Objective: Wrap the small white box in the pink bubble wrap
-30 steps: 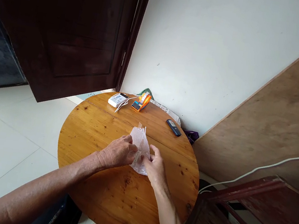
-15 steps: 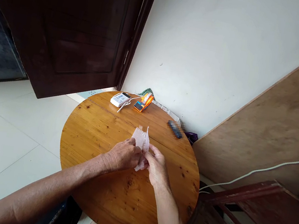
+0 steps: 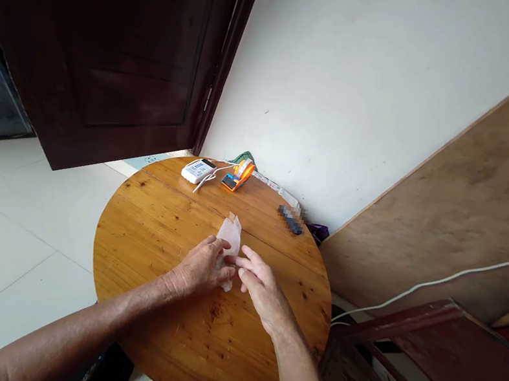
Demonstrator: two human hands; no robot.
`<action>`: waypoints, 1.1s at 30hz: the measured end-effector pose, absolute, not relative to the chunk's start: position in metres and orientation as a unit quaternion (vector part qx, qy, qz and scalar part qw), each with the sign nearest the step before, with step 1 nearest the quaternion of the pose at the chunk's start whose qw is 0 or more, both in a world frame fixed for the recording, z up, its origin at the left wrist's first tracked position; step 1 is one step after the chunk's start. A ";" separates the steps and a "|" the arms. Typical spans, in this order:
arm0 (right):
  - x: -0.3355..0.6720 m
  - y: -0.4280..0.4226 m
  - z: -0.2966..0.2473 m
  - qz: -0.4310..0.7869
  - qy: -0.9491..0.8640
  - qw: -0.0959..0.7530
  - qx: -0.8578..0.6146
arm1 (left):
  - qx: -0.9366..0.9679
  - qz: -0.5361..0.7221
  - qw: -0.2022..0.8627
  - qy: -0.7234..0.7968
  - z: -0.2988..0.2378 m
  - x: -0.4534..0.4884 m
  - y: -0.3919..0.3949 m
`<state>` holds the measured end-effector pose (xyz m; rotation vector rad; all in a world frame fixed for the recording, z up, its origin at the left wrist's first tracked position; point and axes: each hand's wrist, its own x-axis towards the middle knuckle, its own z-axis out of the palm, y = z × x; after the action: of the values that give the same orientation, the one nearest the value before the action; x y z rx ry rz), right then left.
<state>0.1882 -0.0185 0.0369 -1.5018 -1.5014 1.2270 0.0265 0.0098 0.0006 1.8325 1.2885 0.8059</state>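
Observation:
A narrow, whitish translucent wrapped packet [image 3: 230, 232] lies over the middle of the round wooden table, with a bit of brownish tape at its far end. Curled over its left side, my left hand [image 3: 202, 265] grips it between thumb and fingers and hides part of it. My right hand [image 3: 264, 289] is at the packet's right edge with fingers apart, the fingertips near or touching it beside my left thumb. What the packet contains cannot be seen.
On the table [image 3: 147, 237] toward the wall stand a white box [image 3: 199, 171] with a white cord and an orange tape dispenser [image 3: 238, 176]. A dark, blurred object [image 3: 289, 219] lies at the back right. A red-brown wooden chair [image 3: 410, 336] is to the right.
The packet's raised right flap now lies flat against it. My right hand's fingers have let go and spread, while my left hand has opened somewhat over the packet. The view has shifted slightly.

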 end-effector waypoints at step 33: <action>0.213 0.045 0.006 0.464 -0.460 0.367 -0.663 | 0.729 0.297 0.325 0.525 -0.005 0.037 0.004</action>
<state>0.2134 0.0453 0.0057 -1.7029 -1.1808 1.1910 0.0370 0.0041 -0.0046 1.9109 1.3771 0.7782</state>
